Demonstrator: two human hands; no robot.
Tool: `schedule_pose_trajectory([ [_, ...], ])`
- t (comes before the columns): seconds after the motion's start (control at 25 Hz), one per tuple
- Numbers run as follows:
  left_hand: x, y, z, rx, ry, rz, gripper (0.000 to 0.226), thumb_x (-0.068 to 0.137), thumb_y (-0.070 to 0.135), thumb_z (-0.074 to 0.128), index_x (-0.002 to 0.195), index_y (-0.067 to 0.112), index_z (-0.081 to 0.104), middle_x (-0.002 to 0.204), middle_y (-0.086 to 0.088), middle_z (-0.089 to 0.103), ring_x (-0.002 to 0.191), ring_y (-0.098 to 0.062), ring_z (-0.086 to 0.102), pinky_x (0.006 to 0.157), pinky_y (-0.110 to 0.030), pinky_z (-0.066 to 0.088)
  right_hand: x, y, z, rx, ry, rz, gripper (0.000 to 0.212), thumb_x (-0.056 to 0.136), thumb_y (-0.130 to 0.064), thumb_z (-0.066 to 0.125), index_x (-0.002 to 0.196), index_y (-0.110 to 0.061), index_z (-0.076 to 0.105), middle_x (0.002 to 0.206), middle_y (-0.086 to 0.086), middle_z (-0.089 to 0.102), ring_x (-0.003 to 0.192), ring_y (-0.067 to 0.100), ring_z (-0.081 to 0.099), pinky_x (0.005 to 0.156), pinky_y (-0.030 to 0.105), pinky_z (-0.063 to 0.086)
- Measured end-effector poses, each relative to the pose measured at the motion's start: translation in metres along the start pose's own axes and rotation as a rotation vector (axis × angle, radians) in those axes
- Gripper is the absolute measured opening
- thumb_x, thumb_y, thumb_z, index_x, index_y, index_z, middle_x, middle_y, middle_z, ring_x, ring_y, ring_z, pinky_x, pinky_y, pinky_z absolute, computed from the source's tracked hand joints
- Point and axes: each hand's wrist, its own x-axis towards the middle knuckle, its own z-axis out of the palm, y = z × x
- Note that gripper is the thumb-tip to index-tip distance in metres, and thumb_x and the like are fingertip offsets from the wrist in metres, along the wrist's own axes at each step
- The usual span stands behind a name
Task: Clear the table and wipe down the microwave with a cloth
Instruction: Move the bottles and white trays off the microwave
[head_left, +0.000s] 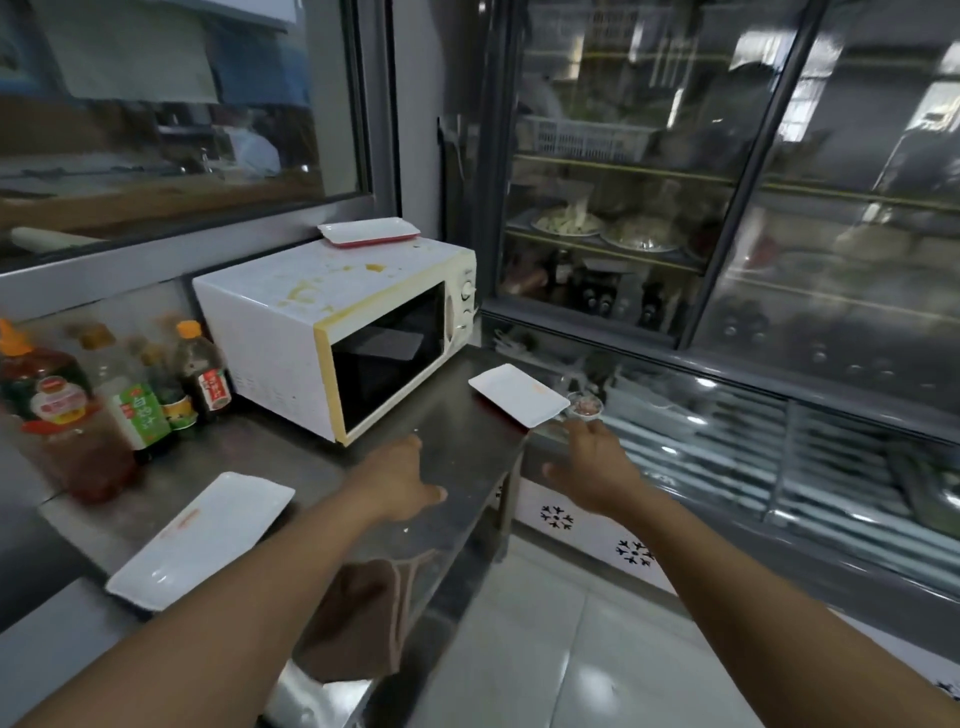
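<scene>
A white microwave (317, 322) with yellow stains on its top stands on the steel table (457, 447). One white rectangular plate (370, 230) lies on the microwave's top, another (518, 395) at the table's far right corner, a third (202, 535) near the front left edge. A small dish (586, 405) sits just past the corner plate. A brown cloth (358, 613) hangs over the table's front edge. My left hand (400, 478) hovers open above the table in front of the microwave. My right hand (597, 467) reaches open toward the corner plate, fingertips close to it.
Several sauce and oil bottles (130, 395) stand left of the microwave against the wall. A glass-door fridge (701, 208) with food on shelves fills the right side. Tiled floor (545, 649) lies below the table's right end. A window (171, 114) is behind the microwave.
</scene>
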Motion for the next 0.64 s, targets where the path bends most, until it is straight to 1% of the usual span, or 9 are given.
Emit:
schedule_pose_trajectory([
  [0.04,0.011,0.008,0.003,-0.001,0.000,-0.008,0.086,0.084,0.045,0.064,0.149,0.011,0.019,0.154,-0.007,0.028,0.138,-0.025,0.034,0.110,-0.034,0.034,0.009,0.010,-0.002,0.016,-0.003,0.004,0.054,0.092,-0.026,0.053,0.138,-0.005,0.035,0.142,0.019,0.035,0.130,0.034,0.036,0.106,0.037,0.033],
  [0.12,0.034,0.022,0.008,-0.002,0.000,-0.012,0.084,0.085,0.044,0.063,0.149,0.011,0.020,0.153,-0.008,0.029,0.138,-0.025,0.035,0.110,-0.035,0.035,0.030,0.029,-0.002,0.043,-0.005,0.015,0.061,0.091,-0.029,0.057,0.140,-0.006,0.031,0.144,0.019,0.033,0.131,0.034,0.035,0.108,0.038,0.034],
  [0.24,0.081,0.039,0.016,-0.018,0.017,0.001,0.078,0.087,0.040,0.061,0.148,0.010,0.022,0.151,-0.009,0.033,0.137,-0.026,0.036,0.110,-0.034,0.034,0.068,0.050,0.003,0.062,-0.011,0.047,0.069,0.087,-0.032,0.062,0.142,-0.009,0.027,0.144,0.019,0.033,0.131,0.034,0.035,0.108,0.040,0.035],
  [0.44,0.200,0.048,0.036,-0.078,0.022,0.013,0.071,0.089,0.036,0.060,0.145,0.009,0.027,0.151,-0.009,0.034,0.139,-0.026,0.033,0.112,-0.034,0.030,0.168,0.076,0.025,0.063,-0.038,0.096,0.064,0.088,-0.032,0.059,0.139,-0.007,0.029,0.140,0.017,0.037,0.126,0.032,0.040,0.104,0.040,0.038],
  [0.52,0.258,0.045,0.047,-0.090,0.013,-0.021,0.073,0.089,0.037,0.059,0.147,0.010,0.023,0.152,-0.009,0.031,0.140,-0.026,0.031,0.113,-0.035,0.028,0.218,0.086,0.041,0.063,-0.086,0.100,0.061,0.091,-0.029,0.056,0.140,-0.006,0.028,0.142,0.018,0.036,0.128,0.033,0.038,0.107,0.039,0.034],
  [0.6,0.303,0.041,0.056,-0.087,-0.004,-0.040,0.073,0.088,0.035,0.061,0.147,0.011,0.025,0.150,-0.010,0.035,0.138,-0.027,0.034,0.112,-0.036,0.030,0.254,0.092,0.056,0.071,-0.138,0.107,0.059,0.094,-0.026,0.052,0.142,-0.006,0.026,0.144,0.019,0.034,0.131,0.033,0.035,0.109,0.037,0.030],
  [0.64,0.328,0.038,0.061,-0.092,-0.006,-0.042,0.072,0.087,0.033,0.063,0.145,0.011,0.028,0.147,-0.010,0.039,0.135,-0.027,0.037,0.111,-0.037,0.032,0.275,0.096,0.066,0.099,-0.143,0.126,0.059,0.093,-0.025,0.054,0.142,-0.006,0.025,0.144,0.020,0.033,0.131,0.033,0.035,0.108,0.038,0.032],
])
